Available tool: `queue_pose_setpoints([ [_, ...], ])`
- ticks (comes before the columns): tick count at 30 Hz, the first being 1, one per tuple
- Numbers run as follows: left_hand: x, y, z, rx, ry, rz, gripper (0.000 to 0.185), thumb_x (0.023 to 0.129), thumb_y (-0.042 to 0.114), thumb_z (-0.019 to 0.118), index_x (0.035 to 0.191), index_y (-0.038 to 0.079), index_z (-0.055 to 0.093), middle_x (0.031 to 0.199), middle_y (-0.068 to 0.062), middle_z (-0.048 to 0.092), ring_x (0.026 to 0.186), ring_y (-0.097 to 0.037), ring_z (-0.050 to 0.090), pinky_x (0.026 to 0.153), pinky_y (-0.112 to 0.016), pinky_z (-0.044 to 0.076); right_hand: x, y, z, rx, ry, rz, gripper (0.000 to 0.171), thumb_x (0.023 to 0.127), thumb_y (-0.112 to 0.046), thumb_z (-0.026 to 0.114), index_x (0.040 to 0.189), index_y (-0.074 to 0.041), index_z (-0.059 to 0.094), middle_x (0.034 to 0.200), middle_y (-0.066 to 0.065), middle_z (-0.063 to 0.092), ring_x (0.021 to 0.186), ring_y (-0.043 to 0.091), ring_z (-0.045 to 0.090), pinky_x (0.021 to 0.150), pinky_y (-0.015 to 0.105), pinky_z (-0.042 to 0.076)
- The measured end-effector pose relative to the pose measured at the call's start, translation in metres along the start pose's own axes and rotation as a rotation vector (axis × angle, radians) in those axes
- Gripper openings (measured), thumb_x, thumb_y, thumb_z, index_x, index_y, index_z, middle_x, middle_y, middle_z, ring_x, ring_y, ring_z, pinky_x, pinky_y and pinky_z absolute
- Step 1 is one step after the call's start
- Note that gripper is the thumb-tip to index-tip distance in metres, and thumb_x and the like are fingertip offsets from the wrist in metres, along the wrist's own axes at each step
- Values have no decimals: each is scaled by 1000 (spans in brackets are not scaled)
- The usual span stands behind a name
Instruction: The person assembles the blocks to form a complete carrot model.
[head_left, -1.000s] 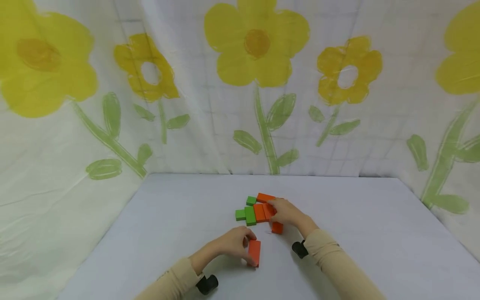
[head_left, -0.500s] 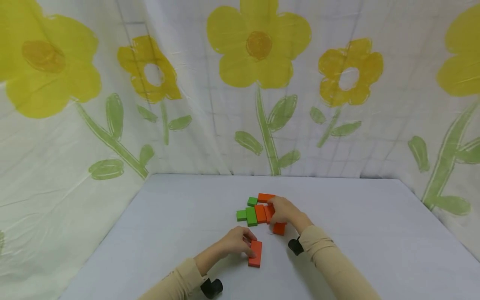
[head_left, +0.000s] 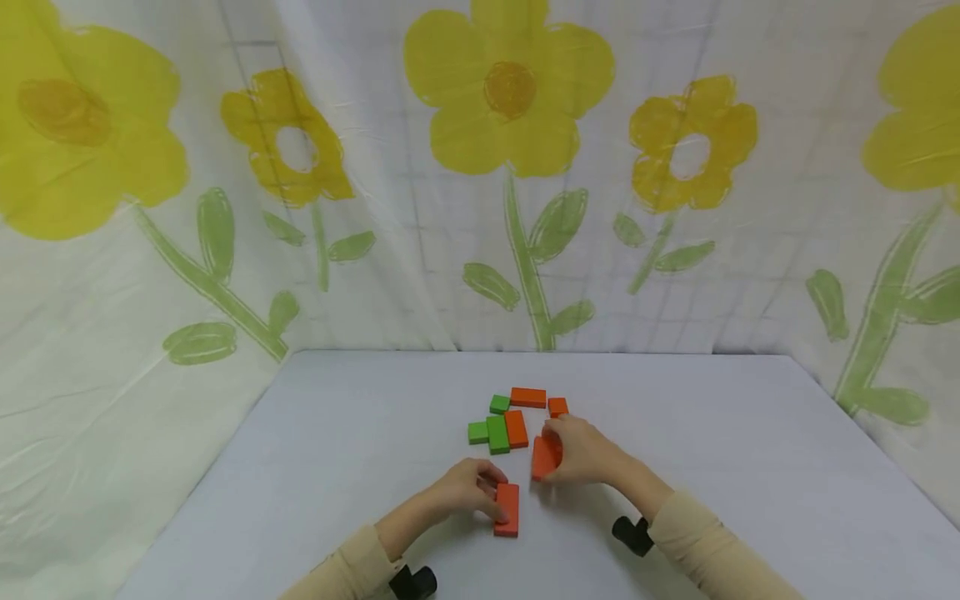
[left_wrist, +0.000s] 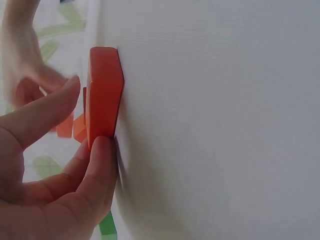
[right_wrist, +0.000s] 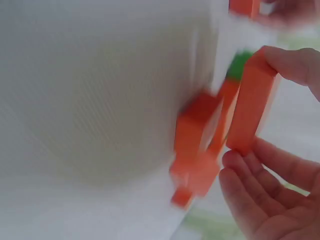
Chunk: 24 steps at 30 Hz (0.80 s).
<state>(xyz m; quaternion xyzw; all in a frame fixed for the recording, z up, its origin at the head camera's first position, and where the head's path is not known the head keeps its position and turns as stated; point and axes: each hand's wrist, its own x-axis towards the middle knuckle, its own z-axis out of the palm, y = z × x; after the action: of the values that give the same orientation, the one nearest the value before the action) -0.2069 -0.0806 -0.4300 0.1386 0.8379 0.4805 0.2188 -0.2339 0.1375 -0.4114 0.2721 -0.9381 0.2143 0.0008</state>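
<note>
My left hand lies beside a red-orange block flat on the table. In the left wrist view its fingertips touch one side of that block, while the thumb is lifted off it. Further right, my right hand pinches an orange block between thumb and fingers, held above the tabletop as the right wrist view shows. Behind it are an upright-lying orange block, a green block and a small green block side by side.
A long orange block, a small green block and a small orange block form a back row. All stand on a white table before a flowered curtain. More orange blocks blur below the right hand.
My right hand has taken an orange block out of the row and brought it nearer and slightly right. My left thumb has come off the near end of its block, which stays put.
</note>
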Motion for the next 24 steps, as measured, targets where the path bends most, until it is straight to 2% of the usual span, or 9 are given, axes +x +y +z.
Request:
queue_pose_setpoints([
  [4, 0, -1, -3, -83, -47, -11, 42, 60, -8, 72, 99, 0, 58, 81, -6, 55, 73, -16, 50, 66, -28, 43, -19, -17, 3, 13, -72, -33, 53, 58, -34, 77, 97, -5, 57, 84, -4, 49, 74, 10, 45, 65, 26, 43],
  [7, -1, 0, -4, -108, -58, -16, 46, 58, -11, 70, 101, -2, 57, 83, -6, 56, 74, -16, 51, 67, -28, 45, -27, -29, 6, 34, -108, -53, 52, 57, -36, 78, 95, -6, 57, 82, -6, 48, 72, 8, 45, 64, 23, 43],
  [13, -1, 0, -3, -93, -56, -26, 47, 58, -11, 71, 101, 0, 57, 86, -6, 56, 76, -17, 51, 68, -29, 45, -32, -36, 16, 35, -125, -45, 53, 55, -35, 79, 94, -5, 58, 78, -5, 46, 66, 7, 42, 59, 21, 40],
  [24, 0, -1, -3, -50, -73, -44, 50, 56, -8, 76, 101, 4, 57, 96, -3, 56, 82, -18, 51, 77, -33, 45, -28, -36, 23, 39, -165, -18, 56, 58, -35, 77, 101, -5, 58, 83, -4, 48, 65, 6, 43, 60, 20, 41],
])
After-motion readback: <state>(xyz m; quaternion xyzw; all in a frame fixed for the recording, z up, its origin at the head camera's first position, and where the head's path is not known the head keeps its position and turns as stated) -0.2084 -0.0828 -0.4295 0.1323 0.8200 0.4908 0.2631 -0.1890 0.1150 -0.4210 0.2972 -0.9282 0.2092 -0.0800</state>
